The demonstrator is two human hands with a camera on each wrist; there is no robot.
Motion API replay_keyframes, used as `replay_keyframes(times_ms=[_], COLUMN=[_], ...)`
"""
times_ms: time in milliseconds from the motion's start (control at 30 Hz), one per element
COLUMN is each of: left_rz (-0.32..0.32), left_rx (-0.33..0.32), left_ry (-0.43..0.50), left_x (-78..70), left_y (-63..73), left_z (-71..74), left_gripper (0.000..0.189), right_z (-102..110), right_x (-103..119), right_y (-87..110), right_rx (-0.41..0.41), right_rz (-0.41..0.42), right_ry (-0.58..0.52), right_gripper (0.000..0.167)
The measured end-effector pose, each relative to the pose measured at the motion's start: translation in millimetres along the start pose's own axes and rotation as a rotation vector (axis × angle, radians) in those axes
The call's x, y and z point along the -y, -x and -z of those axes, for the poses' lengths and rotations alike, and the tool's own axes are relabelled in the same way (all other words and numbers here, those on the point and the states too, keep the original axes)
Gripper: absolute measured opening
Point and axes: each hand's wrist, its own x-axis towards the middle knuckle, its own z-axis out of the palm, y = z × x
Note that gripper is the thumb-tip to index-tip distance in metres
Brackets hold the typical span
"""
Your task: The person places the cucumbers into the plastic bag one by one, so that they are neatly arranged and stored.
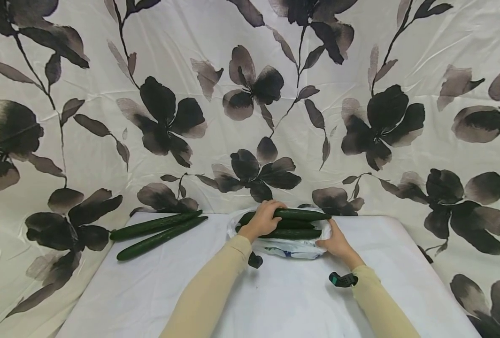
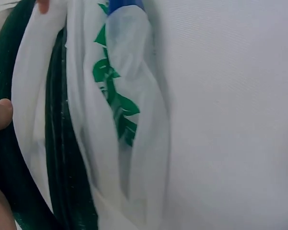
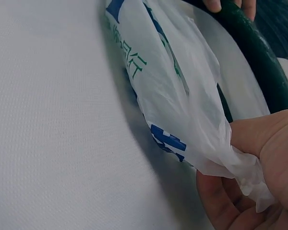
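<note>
You have your left hand (image 1: pixel 263 219) curled over the top cucumber (image 1: pixel 304 214), thumb on the near side and fingers across it, while your right hand (image 1: pixel 336 239) pinches the rim of the plastic bag (image 1: pixel 300 252) at its right end, thumb inside and fingers bent beneath the plastic. The gripped cucumber lies along the far side of the bag's mouth, its right tip reaching the rim near your right wrist; below it at least two more cucumbers (image 1: pixel 294 233) lie lengthwise in the bag. Two loose cucumbers (image 1: pixel 157 226) rest on the white tabletop (image 1: pixel 283 305) to the left, well apart from the bag, their right ends close together. The step in hand looks like handling one cucumber at the mouth while you steady the bag; whether it is going in or coming out, I cannot tell from here. Either way, the next move seems to call for holding that rim wide with your right hand and guiding the cucumber along its length with your left, so its tip does not snag or tear the thin plastic.
</note>
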Motion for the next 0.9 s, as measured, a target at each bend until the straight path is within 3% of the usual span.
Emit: replay_keyframes(times_ms=[200, 300, 433, 667, 900], left_rz=[-0.044, -0.091, -0.106, -0.049, 0.101], left_rx=[-0.017, 0.001, 0.052, 0.118, 0.158], left_ry=[-0.079, -0.146, -0.202, -0.252, -0.365], left_x=[1.6, 1.3, -0.7, -2.2, 2.3], left_y=[7.6, 11.0, 14.6, 14.9, 12.6], left_z=[-7.1, -12.5, -18.5, -22.4, -22.4], left_gripper=[0.033, 0.033, 0.035, 0.038, 0.042], right_z=[-0.5, -1.4, -3.3, -6.3, -7.8], right_x=[-4.4, -8.8, -12.0, -16.3, -18.3], right_y=[-0.6, -0.2, 1.1, 0.6, -2.1], right_rx=[-0.010, -0.029, -0.055, -0.067, -0.057], right_rz=[-0.013, -0.004, 0.027, 0.007, 0.039], right_ry=[-0.022, -0.059, -0.105, -0.088, -0.133], right_gripper=[0.098, 0.099, 0.101, 0.106, 0.107])
